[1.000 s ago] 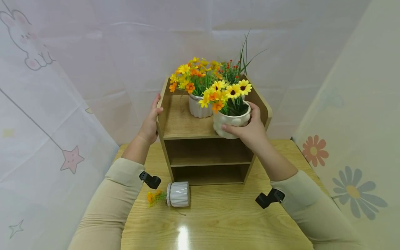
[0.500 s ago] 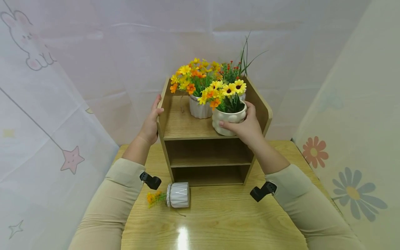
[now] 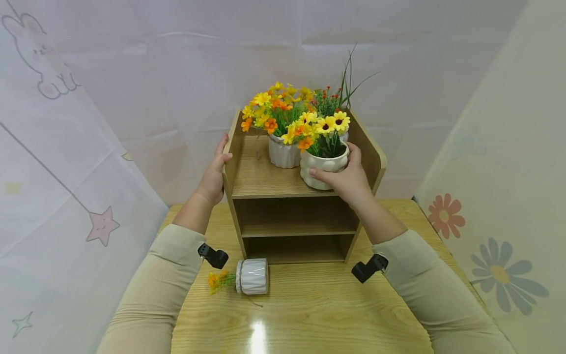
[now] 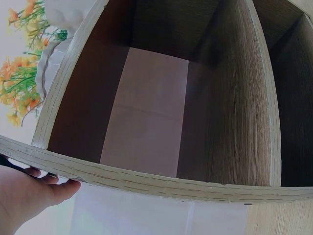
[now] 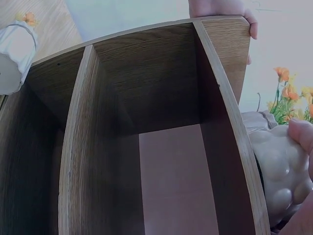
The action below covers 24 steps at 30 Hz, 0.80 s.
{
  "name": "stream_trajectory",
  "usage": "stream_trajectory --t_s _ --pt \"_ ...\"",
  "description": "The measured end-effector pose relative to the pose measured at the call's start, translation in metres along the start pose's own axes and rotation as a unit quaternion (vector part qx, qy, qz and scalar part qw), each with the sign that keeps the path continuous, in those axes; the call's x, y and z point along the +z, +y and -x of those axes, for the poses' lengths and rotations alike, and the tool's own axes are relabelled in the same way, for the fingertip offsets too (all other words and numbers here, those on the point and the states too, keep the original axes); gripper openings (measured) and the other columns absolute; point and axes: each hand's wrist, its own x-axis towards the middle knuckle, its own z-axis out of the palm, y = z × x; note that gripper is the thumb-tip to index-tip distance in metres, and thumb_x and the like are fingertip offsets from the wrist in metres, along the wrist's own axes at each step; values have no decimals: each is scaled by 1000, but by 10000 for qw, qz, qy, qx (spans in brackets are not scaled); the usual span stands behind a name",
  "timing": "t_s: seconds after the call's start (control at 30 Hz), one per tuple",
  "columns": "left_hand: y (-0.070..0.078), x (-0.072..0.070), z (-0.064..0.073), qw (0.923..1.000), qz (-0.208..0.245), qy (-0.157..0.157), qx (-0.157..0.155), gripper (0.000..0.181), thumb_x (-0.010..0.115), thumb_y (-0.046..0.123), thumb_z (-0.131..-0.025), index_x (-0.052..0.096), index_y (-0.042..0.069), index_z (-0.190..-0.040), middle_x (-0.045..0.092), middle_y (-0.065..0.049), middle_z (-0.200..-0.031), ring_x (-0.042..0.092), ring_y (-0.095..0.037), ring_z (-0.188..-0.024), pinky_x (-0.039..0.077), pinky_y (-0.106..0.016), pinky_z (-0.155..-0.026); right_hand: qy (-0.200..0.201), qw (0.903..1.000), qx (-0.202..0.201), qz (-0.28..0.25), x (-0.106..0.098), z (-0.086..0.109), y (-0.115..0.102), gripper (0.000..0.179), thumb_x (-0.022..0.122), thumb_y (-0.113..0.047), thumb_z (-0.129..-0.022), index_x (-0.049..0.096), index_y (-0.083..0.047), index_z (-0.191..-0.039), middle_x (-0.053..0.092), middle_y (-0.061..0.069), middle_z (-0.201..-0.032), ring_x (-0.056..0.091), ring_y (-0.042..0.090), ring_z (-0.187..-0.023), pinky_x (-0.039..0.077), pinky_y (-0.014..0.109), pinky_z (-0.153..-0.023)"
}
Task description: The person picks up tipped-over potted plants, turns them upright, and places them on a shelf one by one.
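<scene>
My right hand grips a cream, bumpy flowerpot with yellow and orange flowers, thumb in front and fingers round its right side. The pot stands close over the front of the top board of a small wooden shelf. In the right wrist view the bumpy pot shows beside the board's edge, under the thumb. My left hand rests against the outside of the shelf's left panel, fingers extended. From the left wrist view, that hand touches the panel's outer side.
A white pot with orange and yellow flowers stands behind on the top board. Red-berried greenery rises at the back right, its pot mostly hidden. Another white pot lies on its side on the table, before the shelf.
My right hand has carried the cream flowerpot slightly left and back over the top board; over the last half second it barely shifts. My left hand stays at the panel.
</scene>
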Motion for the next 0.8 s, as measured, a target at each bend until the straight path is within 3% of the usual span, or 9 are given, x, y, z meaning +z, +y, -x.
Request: stream_trajectory --t_s 0.33,0.8 --pt "-1 0 0 9999 -94 34 38 71 27 26 -94 -2 37 -158 -11 14 -165 -8 -23 -151 2 -56 -119 35 10000 -16 0 2 -2 2 108 85 -37 -72 13 -18 -151 33 13 -153 36 28 -140 32 46 -114" --pt "-1 0 0 10000 -26 -1 14 70 27 26 -94 -2 39 -157 -9 12 -165 3 -25 -151 10 -56 -119 -33 9999 78 99 0 0 3 114 82 -40 -74 5 -19 -155 23 14 -159 29 29 -144 27 49 -117"
